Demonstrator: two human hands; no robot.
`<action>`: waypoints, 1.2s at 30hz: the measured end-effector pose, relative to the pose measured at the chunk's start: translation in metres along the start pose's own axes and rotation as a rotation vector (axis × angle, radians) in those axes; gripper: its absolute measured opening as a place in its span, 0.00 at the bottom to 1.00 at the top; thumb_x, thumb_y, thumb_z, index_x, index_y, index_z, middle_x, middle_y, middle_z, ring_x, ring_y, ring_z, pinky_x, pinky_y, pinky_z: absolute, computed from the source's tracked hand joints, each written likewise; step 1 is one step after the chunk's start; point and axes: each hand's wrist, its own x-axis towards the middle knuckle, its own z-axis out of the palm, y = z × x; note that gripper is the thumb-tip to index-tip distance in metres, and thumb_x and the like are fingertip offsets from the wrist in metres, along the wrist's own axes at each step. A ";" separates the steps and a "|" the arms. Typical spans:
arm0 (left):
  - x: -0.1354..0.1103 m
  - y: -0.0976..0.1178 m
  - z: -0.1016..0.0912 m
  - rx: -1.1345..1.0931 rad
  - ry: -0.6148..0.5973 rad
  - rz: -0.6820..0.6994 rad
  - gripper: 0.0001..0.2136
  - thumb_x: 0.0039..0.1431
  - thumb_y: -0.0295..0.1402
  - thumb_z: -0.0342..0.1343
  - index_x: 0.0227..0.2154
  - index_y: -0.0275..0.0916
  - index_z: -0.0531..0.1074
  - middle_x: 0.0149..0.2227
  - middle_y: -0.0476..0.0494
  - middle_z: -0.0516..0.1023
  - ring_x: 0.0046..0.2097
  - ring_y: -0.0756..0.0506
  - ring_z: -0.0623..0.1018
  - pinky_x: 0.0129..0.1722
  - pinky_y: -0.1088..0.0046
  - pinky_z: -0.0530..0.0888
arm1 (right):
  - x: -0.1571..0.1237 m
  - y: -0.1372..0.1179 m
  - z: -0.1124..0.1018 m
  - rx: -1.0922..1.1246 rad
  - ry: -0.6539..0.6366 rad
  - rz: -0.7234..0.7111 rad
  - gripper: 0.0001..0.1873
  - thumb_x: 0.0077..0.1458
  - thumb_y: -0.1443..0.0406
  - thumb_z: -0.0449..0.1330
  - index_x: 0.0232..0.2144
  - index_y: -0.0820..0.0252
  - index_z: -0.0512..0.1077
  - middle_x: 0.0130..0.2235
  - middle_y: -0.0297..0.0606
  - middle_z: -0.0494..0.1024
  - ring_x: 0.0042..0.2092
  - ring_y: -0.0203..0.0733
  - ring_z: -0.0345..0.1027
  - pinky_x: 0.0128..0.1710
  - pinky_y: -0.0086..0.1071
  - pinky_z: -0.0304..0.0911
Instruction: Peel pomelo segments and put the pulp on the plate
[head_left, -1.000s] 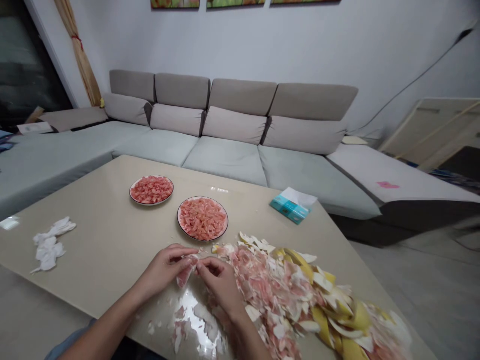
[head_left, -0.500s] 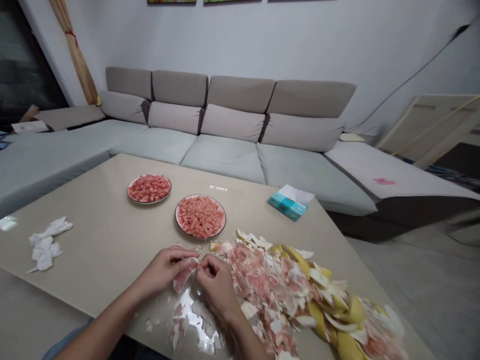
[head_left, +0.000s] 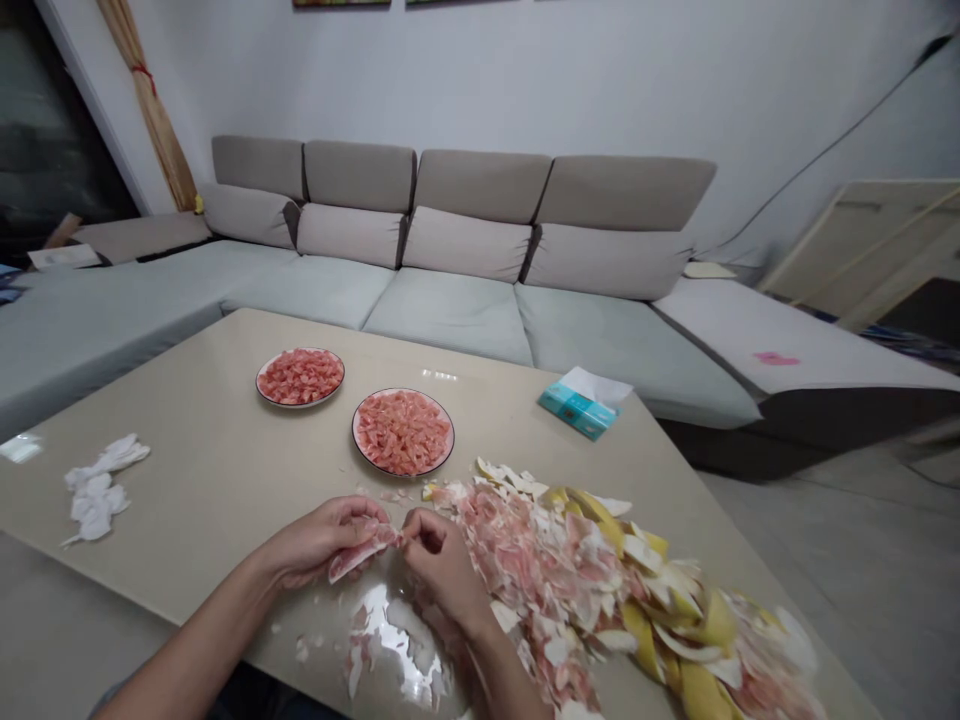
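Observation:
My left hand (head_left: 330,540) is closed around a pink pomelo segment (head_left: 360,555), partly wrapped in pale skin. At the segment's right end, the fingertips of my right hand (head_left: 439,560) pinch its edge; whether they hold membrane or flesh is too small to tell. Just beyond my hands stands a plate of pink pomelo pulp pieces (head_left: 403,432), and farther back on the left is a second plate of pulp (head_left: 300,377). Right beside my right hand lies a heap of peeled membranes and rind (head_left: 547,560), with thick yellow peel (head_left: 705,620) at its right.
A blue tissue pack (head_left: 581,405) lies near the table's far right corner. Crumpled white tissues (head_left: 101,490) rest at the left. Bits of membrane and wet-looking shine (head_left: 397,640) mark the near edge of the table (head_left: 195,430). Behind it runs a grey sofa (head_left: 450,290).
My left hand has tilted the segment from hanging down to lying more level, pointing left. My right hand stays pinched at its end. The view has shifted slightly.

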 end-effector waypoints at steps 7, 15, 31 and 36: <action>-0.002 0.004 -0.005 -0.054 -0.101 -0.167 0.13 0.51 0.37 0.64 0.35 0.36 0.71 0.29 0.47 0.72 0.21 0.57 0.63 0.14 0.86 0.51 | 0.004 0.004 -0.003 0.212 -0.032 0.085 0.08 0.37 0.63 0.60 0.17 0.58 0.63 0.17 0.24 0.59 0.19 0.30 0.46 0.20 0.25 0.40; -0.006 0.003 -0.001 0.139 -0.127 -0.009 0.20 0.49 0.46 0.64 0.40 0.38 0.72 0.41 0.41 0.73 0.37 0.43 0.78 0.23 0.78 0.70 | 0.003 -0.001 -0.003 0.352 -0.046 0.143 0.09 0.40 0.62 0.61 0.19 0.58 0.63 0.16 0.24 0.60 0.18 0.29 0.46 0.19 0.24 0.39; -0.004 0.007 -0.006 0.084 0.089 0.194 0.16 0.51 0.44 0.64 0.31 0.36 0.72 0.32 0.47 0.67 0.33 0.49 0.70 0.37 0.73 0.71 | 0.008 -0.007 -0.031 0.386 0.240 -0.182 0.16 0.49 0.56 0.54 0.19 0.54 0.53 0.22 0.26 0.49 0.22 0.36 0.38 0.21 0.30 0.41; -0.008 0.013 -0.015 0.068 0.066 0.170 0.16 0.51 0.43 0.64 0.36 0.36 0.72 0.32 0.48 0.68 0.32 0.50 0.71 0.37 0.70 0.72 | 0.007 -0.008 -0.048 0.167 0.152 -0.249 0.21 0.53 0.54 0.54 0.15 0.54 0.53 0.20 0.28 0.52 0.23 0.37 0.44 0.23 0.32 0.44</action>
